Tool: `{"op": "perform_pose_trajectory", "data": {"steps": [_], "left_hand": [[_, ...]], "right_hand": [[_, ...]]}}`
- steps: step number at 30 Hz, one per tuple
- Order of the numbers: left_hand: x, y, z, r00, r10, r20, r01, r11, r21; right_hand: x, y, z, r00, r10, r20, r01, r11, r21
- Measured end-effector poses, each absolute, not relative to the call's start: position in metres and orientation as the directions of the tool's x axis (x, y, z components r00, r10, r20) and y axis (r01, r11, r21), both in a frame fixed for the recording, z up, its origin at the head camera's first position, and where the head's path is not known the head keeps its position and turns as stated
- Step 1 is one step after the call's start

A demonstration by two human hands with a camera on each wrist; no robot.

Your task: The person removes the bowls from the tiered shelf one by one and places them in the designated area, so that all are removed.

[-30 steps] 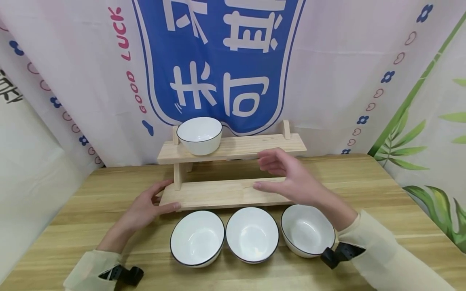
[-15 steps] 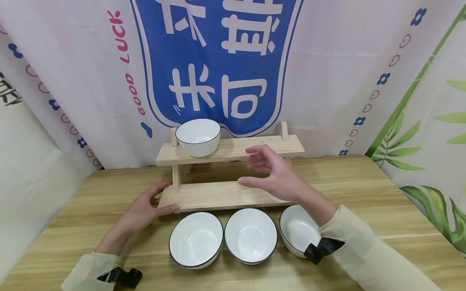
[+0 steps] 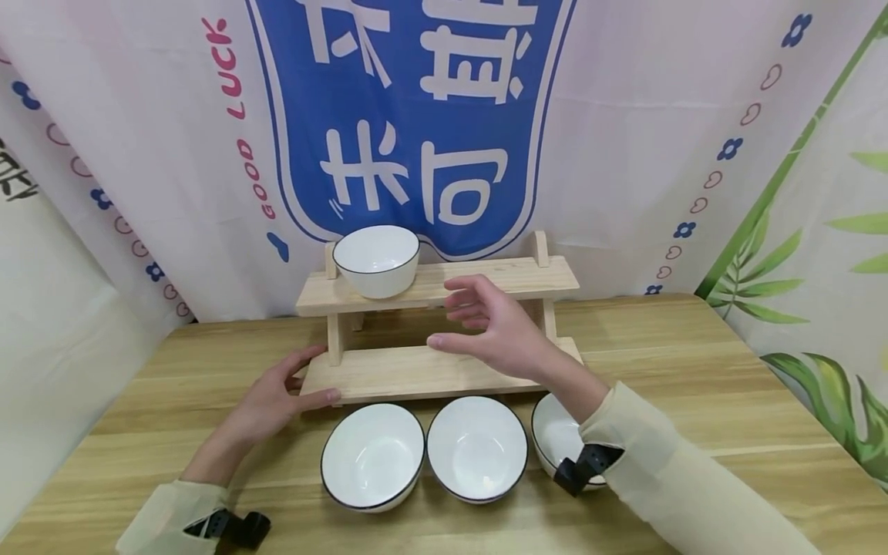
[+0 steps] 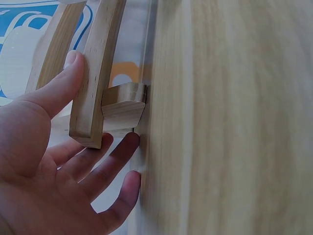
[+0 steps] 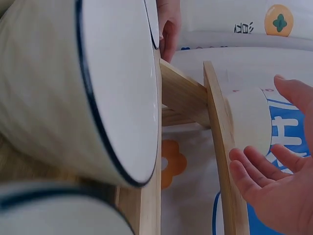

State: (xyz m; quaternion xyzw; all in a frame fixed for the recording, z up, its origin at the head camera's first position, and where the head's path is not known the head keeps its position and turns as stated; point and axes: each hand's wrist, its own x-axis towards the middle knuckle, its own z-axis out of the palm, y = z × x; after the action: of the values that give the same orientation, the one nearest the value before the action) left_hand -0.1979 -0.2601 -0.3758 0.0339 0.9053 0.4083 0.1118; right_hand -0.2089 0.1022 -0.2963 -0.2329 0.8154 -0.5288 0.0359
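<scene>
A two-tier wooden display rack (image 3: pixel 388 374) stands at the back of the table. My left hand (image 3: pixel 270 401) holds the left end of its lower shelf; in the left wrist view the thumb lies along the plank (image 4: pixel 93 83) and the fingers sit below its end. My right hand (image 3: pixel 496 327) hovers over the rack with fingers spread and nothing in them. A white bowl (image 3: pixel 380 279) with a dark rim sits on the upper shelf's left side. In front stand a left bowl (image 3: pixel 373 459), a middle bowl (image 3: pixel 479 451) and a right bowl (image 3: pixel 551 432), partly hidden by my right wrist.
The wood-grain table (image 3: pixel 139 432) runs out to both sides of the rack. A printed curtain (image 3: pixel 617 154) with a blue panel hangs close behind it. In the right wrist view, a front bowl (image 5: pixel 120 98) looms large beside the lower shelf.
My right hand has moved left across the front of the rack, and its forearm now covers more of the right bowl. The left hand and the bowls stay put.
</scene>
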Motion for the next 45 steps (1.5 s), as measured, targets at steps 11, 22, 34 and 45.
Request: {"op": "perform_pose_trajectory", "data": {"steps": [11,22,34,45], "left_hand": [[-0.199,-0.261,-0.377,-0.974,0.148,-0.169,-0.029,0.663,0.748],[-0.199,-0.263,-0.377,-0.975,0.151,-0.165,-0.023,0.666,0.746],[-0.2,-0.262,-0.377,-0.974,0.154,-0.166,-0.018,0.679,0.734],[-0.2,-0.263,-0.377,-0.974,0.148,-0.173,-0.024,0.688,0.725]], "right_hand": [[-0.21,0.08,-0.304,-0.871,-0.46,0.172,-0.331,0.29,-0.898],[-0.216,0.071,-0.314,-0.875,-0.452,0.175,-0.332,0.297,-0.896],[-0.226,0.067,-0.304,-0.905,-0.372,0.206,-0.329,0.304,-0.894],[-0.239,0.067,-0.283,-0.922,-0.336,0.191,-0.301,0.314,-0.901]]}}
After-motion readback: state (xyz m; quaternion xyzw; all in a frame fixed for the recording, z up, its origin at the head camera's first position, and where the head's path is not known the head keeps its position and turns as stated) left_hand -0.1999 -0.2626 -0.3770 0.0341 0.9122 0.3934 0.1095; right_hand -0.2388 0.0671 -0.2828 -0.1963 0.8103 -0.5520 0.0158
